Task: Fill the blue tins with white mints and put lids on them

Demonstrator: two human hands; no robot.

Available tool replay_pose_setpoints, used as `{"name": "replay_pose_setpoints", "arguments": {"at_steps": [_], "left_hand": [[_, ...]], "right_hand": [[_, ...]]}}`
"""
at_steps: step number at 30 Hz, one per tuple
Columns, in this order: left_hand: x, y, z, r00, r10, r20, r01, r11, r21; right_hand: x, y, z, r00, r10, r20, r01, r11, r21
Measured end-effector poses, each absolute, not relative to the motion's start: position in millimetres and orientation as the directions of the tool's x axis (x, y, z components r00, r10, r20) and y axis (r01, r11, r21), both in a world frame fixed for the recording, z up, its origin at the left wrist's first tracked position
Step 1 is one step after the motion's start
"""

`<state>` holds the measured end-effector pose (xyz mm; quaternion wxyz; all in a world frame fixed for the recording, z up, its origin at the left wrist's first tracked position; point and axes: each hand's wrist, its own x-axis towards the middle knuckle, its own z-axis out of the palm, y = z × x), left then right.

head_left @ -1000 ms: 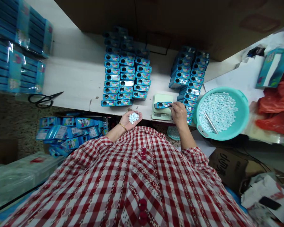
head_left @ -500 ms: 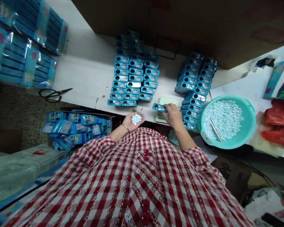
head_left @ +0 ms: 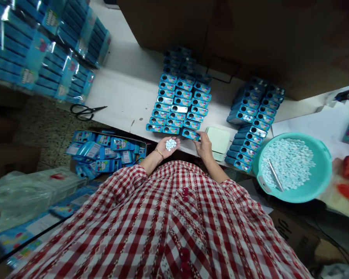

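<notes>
Palm up and cupped, my left hand holds a small heap of pale candies. To its right, my right hand grips the end of a blue candy tin between thumb and fingers. That tin is at the front of the right column in a group of blue tins, each with a dark round hole in its top. Close to the right of this hand is a pale green scale with nothing on its plate.
Right of the scale stand more tins, some with candies showing on top. A turquoise basin holds loose candies and a metal tube. Scissors lie left, above a carton of blue packets. Wrapped packs fill the upper left.
My right hand has carried the tin left, from over the scale to the front of the tin group. My left hand still holds the candies. The whole view has shifted.
</notes>
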<state>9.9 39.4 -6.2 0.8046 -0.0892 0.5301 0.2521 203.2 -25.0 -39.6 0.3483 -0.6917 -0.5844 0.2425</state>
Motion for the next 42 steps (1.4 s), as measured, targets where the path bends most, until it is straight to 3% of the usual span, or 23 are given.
{"name": "replay_pose_setpoints", "arguments": {"at_steps": [4,8,12,17,19,22,27,30,34,38,42], "left_hand": [[4,46,-9,0.312,0.309,-0.898,-0.507,0.854,0.118],[-1,41,-9,0.331,0.317,-0.889,-0.509,0.853,0.114],[-11,34,-7,0.329,0.312,-0.891,-0.520,0.848,0.104],[-33,27,1,0.303,0.349,-0.887,-0.560,0.818,0.131],[-44,27,5,0.274,0.357,-0.893,-0.573,0.807,0.146],[-58,28,10,0.236,0.358,-0.904,-0.590,0.791,0.160],[-65,32,10,0.248,0.336,-0.909,-0.612,0.781,0.122],[-58,35,6,0.277,0.338,-0.899,-0.611,0.784,0.107],[-41,38,2,0.339,0.329,-0.882,-0.577,0.813,0.082],[-24,35,4,0.391,0.315,-0.865,-0.529,0.846,0.069],[-11,28,13,0.377,0.301,-0.876,-0.512,0.856,0.074]], "right_hand": [[198,-30,-54,0.235,0.968,0.086,0.663,-0.095,-0.743],[196,-24,-40,0.219,0.969,0.114,0.757,-0.096,-0.647],[168,17,-13,-0.011,0.990,0.140,0.807,0.091,-0.583],[104,104,-1,-0.268,0.963,-0.017,0.857,0.230,-0.462],[86,130,-2,-0.307,0.946,-0.107,0.886,0.242,-0.396],[78,146,-2,-0.328,0.936,-0.132,0.892,0.260,-0.369],[127,113,2,-0.234,0.972,-0.031,0.890,0.201,-0.408],[172,70,1,-0.028,0.988,0.151,0.796,0.113,-0.595],[196,28,-9,-0.024,0.997,0.069,0.712,0.066,-0.700],[213,14,-10,0.076,0.991,0.114,0.753,0.018,-0.658],[288,5,-4,0.321,0.922,0.216,0.862,-0.190,-0.469]]}}
